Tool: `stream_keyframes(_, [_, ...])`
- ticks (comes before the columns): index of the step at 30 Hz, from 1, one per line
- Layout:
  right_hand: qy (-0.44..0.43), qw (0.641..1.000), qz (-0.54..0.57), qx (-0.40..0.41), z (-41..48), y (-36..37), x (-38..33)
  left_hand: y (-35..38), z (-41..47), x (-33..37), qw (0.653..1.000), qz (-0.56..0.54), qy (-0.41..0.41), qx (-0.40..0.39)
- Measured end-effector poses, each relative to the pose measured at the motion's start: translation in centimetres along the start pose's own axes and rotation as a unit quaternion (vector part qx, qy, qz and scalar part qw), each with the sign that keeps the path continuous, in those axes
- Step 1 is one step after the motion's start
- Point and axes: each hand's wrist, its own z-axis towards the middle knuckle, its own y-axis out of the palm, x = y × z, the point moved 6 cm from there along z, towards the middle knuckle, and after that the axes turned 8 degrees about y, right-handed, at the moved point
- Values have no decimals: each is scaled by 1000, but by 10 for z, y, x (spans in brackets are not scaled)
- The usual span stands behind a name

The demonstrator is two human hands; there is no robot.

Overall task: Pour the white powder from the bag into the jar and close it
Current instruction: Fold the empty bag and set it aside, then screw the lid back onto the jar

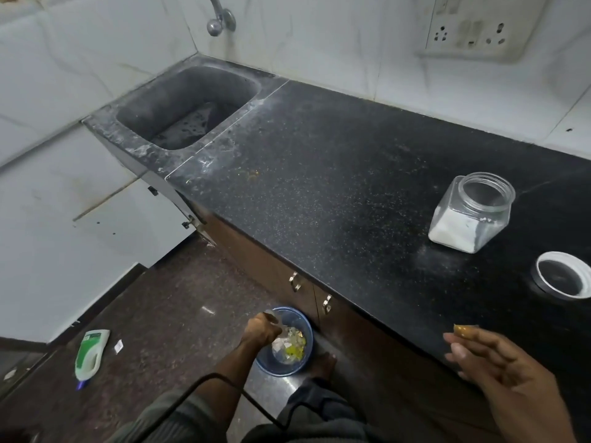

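A clear, square-bodied jar (470, 212) with a round threaded mouth stands upright on the speckled black stone surface (319, 174) at the right, mouth open and facing up, white powder (454, 231) filling its lower part. Its white-rimmed lid (563, 274) lies inside-up just to the near right, apart from it. The left hand (260, 329) is closed on a crumpled clear bag (275, 316) over a blue bin (284, 342) on the floor. The right hand (499, 369) hovers at the surface's near edge, fingers spread. A dull grey sink (188, 107) sits far left; a green-and-white bottle (91, 353) lies on the floor.
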Motion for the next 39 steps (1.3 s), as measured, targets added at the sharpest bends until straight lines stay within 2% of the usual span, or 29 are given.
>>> stream_keyframes(2, [-4, 1000, 19, 4, 0, 0, -2, -2, 11, -4, 1000, -15, 6, 11])
stream_keyframes(5, [0, 1000, -11, 10, 10, -1, 10, -13, 14, 2, 995, -83, 22, 56])
stream_keyframes(9, [7, 1000, -1, 27, 15, 0, 7, -51, 0, 30, 965, -174, 86, 176])
stream_keyframes(11, [0, 999, 6, 37, 19, 0, 3, -80, -17, 55, 929, -212, 136, 270])
stream_keyframes(13, [-8, 999, 10, 52, 23, -3, -1, -108, -37, 88, 879, -257, 197, 349])
stream_keyframes(16, [-9, 997, 30, 72, 30, -4, -11, -140, -68, 155, 814, -303, 313, 385])
stream_keyframes(21, [-43, 995, 35, 83, 43, -3, -36, -152, -110, 286, 765, -295, 493, 292])
stream_keyframes(25, [-85, 989, 7, 121, 56, -5, -66, -120, -146, 380, 735, -241, 612, 165])
stream_keyframes(28, [-125, 979, -41, 158, 77, -10, -90, -78, -156, 433, 723, -91, 681, 71])
stream_keyframes(30, [-154, 964, -105, 187, 95, -20, -103, -48, -153, 457, 725, 19, 688, 1])
stream_keyframes(32, [-153, 944, -197, 218, 116, -38, -106, -25, -143, 473, 724, 90, 684, -29])
stream_keyframes(34, [-69, 919, -323, 217, 143, -59, -93, -9, -129, 480, 732, 98, 672, -54])
stream_keyframes(36, [69, 880, -418, 216, 165, -83, -69, 3, -112, 479, 758, 57, 643, -92])
stream_keyframes(37, [124, 861, -439, 228, 173, -93, -56, 7, -103, 477, 771, 26, 629, -99])
stream_keyframes(39, [188, 852, -420, 251, 184, -108, -31, 11, -89, 472, 788, -39, 607, -95])
